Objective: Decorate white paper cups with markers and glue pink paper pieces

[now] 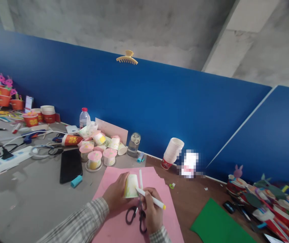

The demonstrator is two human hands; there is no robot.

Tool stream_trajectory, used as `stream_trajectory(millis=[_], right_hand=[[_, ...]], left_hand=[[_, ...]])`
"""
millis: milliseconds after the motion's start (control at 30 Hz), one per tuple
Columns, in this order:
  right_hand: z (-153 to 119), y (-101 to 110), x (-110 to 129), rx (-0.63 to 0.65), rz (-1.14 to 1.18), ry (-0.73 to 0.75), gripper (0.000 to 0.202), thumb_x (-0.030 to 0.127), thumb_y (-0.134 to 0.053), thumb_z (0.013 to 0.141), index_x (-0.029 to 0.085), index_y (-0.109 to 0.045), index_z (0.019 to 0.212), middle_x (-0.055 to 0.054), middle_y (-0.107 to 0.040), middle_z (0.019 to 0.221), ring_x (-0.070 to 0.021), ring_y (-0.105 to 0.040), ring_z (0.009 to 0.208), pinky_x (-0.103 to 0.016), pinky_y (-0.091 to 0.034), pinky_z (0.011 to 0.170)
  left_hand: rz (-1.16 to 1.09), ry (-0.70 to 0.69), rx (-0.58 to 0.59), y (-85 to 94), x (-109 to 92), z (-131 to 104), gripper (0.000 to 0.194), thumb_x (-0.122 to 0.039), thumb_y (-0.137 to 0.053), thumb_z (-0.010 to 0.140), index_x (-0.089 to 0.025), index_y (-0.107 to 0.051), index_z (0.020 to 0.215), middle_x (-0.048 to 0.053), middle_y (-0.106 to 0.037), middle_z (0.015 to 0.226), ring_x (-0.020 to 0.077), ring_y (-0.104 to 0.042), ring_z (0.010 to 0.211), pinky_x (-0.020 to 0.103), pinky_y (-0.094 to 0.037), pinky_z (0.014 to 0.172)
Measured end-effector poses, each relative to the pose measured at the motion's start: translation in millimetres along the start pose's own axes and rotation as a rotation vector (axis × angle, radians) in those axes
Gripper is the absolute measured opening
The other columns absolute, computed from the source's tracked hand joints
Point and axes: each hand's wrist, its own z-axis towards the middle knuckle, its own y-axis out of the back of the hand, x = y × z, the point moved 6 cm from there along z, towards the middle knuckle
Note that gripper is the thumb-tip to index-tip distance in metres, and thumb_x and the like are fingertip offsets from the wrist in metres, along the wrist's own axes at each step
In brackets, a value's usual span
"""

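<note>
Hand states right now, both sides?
Left hand: closed around the side of a paper cup.
Right hand: closed on a white marker, tip at the cup; can't tell if touching.

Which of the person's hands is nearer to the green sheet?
Right. The right hand, holding a white marker, is over the pink paper, left of the green sheet; the left hand, holding a paper cup, is farther left.

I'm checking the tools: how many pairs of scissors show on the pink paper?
1: black-handled scissors, just below the cup in the left hand, beside the right hand. Others may be hidden.
</note>
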Motion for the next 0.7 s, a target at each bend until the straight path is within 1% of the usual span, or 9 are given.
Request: stream_trajectory(millis=[167, 233, 300, 400, 467, 533, 567, 633, 700], right_hand=[[-4, -4, -8, 0.049, 0.055, -0.088, 0.023, 0.042, -0.061, 0.061, 0.020, -0.062, 0.060, 0.008, -0.050, 0.037, -0.0092, -0.039, 0.022, -0.017, -0.033, 0.018], [-5, -5, -10, 0.050, 0.072, -0.096, 0.025, 0.045, -0.060, 0.061, 0.020, -0.062, 0.063, 0.007, -0.051, 0.037, -0.0093, -0.039, 0.022, -0.017, -0.033, 0.018], [-4, -2, -6, 0.000, 0.079, -0.049, 0.029, 0.048, -0.058, 0.063, 0.020, -0.063, 0.069, 0.006, -0.055, 0.041, -0.0091, -0.039, 0.023, -0.018, -0.034, 0.020], [0, 5, 3, -0.130, 0.062, 0.041, 0.035, 0.050, -0.051, 0.068, 0.021, -0.061, 0.085, 0.002, -0.062, 0.049, -0.0083, -0.038, 0.025, -0.018, -0.034, 0.024], [3, 8, 8, -0.180, 0.032, 0.045, 0.038, 0.050, -0.048, 0.070, 0.020, -0.059, 0.092, 0.003, -0.060, 0.045, -0.0085, -0.035, 0.024, -0.018, -0.030, 0.024], [4, 9, 10, -0.190, -0.004, 0.040, 0.037, 0.046, -0.048, 0.071, 0.019, -0.059, 0.093, 0.005, -0.055, 0.038, -0.0096, -0.033, 0.024, -0.019, -0.028, 0.024], [4, 8, 11, -0.181, -0.026, 0.046, 0.034, 0.043, -0.049, 0.070, 0.019, -0.060, 0.092, 0.006, -0.052, 0.037, -0.0104, -0.034, 0.024, -0.019, -0.029, 0.024], [4, 7, 11, -0.160, -0.080, 0.073, 0.027, 0.036, -0.050, 0.070, 0.021, -0.060, 0.090, 0.006, -0.053, 0.042, -0.0122, -0.039, 0.028, -0.021, -0.033, 0.028], [4, 6, 7, -0.145, -0.125, 0.107, 0.024, 0.030, -0.050, 0.069, 0.022, -0.059, 0.090, 0.004, -0.057, 0.049, -0.0150, -0.047, 0.035, -0.023, -0.039, 0.032]], left_hand=[[0.005, -0.007, -0.010, -0.4, 1, 0, 0.083, -0.051, -0.070, 0.053, -0.024, -0.032, 0.122, 0.014, -0.054, 0.115, 0.0330, -0.052, 0.106, 0.046, -0.051, 0.084], [0.004, 0.001, -0.006, -0.2, 1, 0, 0.082, -0.050, -0.070, 0.054, -0.023, -0.032, 0.122, 0.014, -0.055, 0.114, 0.0333, -0.052, 0.106, 0.046, -0.051, 0.084], [-0.002, 0.008, 0.002, 0.5, -1, 0, 0.080, -0.050, -0.070, 0.054, -0.024, -0.034, 0.120, 0.014, -0.055, 0.113, 0.0337, -0.052, 0.106, 0.047, -0.051, 0.084], [-0.032, 0.018, 0.008, 2.7, -4, 0, 0.078, -0.048, -0.072, 0.051, -0.025, -0.038, 0.117, 0.013, -0.055, 0.112, 0.0352, -0.052, 0.105, 0.050, -0.050, 0.084], [-0.061, 0.043, 0.009, 4.3, -5, 0, 0.078, -0.046, -0.074, 0.050, -0.025, -0.039, 0.116, 0.012, -0.055, 0.111, 0.0360, -0.053, 0.103, 0.051, -0.049, 0.084], [-0.090, 0.084, 0.015, 5.2, -5, 0, 0.080, -0.043, -0.076, 0.047, -0.027, -0.039, 0.116, 0.011, -0.055, 0.111, 0.0356, -0.053, 0.102, 0.050, -0.049, 0.084], [-0.104, 0.101, 0.019, 5.4, -4, 0, 0.081, -0.042, -0.076, 0.046, -0.027, -0.038, 0.116, 0.010, -0.055, 0.112, 0.0352, -0.054, 0.102, 0.050, -0.049, 0.084], [-0.120, 0.123, 0.010, 6.4, -4, 0, 0.081, -0.039, -0.077, 0.045, -0.027, -0.039, 0.116, 0.009, -0.055, 0.111, 0.0350, -0.054, 0.102, 0.049, -0.049, 0.084], [-0.123, 0.130, -0.008, 7.2, -3, 1, 0.079, -0.036, -0.076, 0.046, -0.026, -0.040, 0.115, 0.010, -0.055, 0.112, 0.0352, -0.052, 0.104, 0.049, -0.048, 0.086]])
